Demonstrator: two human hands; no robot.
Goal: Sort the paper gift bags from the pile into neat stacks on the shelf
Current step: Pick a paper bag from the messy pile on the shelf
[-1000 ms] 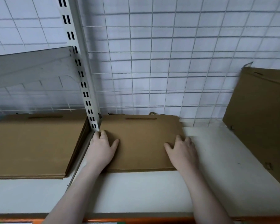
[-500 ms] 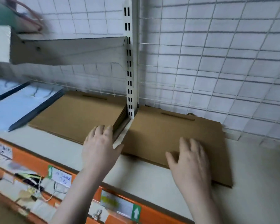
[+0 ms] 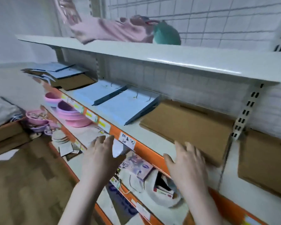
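Note:
Two flat stacks of brown paper gift bags lie on the white shelf point(image 3: 154, 144): one stack point(image 3: 190, 120) left of the slotted upright, another point(image 3: 266, 161) right of it. Light blue bags point(image 3: 120, 101) lie in stacks further left, and a mixed pile of blue and brown bags point(image 3: 66, 77) sits at the shelf's far end. My left hand point(image 3: 102, 158) hovers in front of the shelf's orange edge, fingers straight, holding nothing. My right hand point(image 3: 186, 161) is open too, its fingers over the near corner of the left brown stack.
An upper white shelf point(image 3: 152, 54) overhangs the bags, with pink and green items on top. Pink and purple bowls point(image 3: 68, 111) sit on a lower shelf at left. Brown cardboard point(image 3: 23, 184) lies low at left. Packaged goods fill the shelf below the orange rail point(image 3: 151, 153).
The view has swung left and pulled back. Both hands have lifted off the right brown stack and drawn back to the shelf's front edge.

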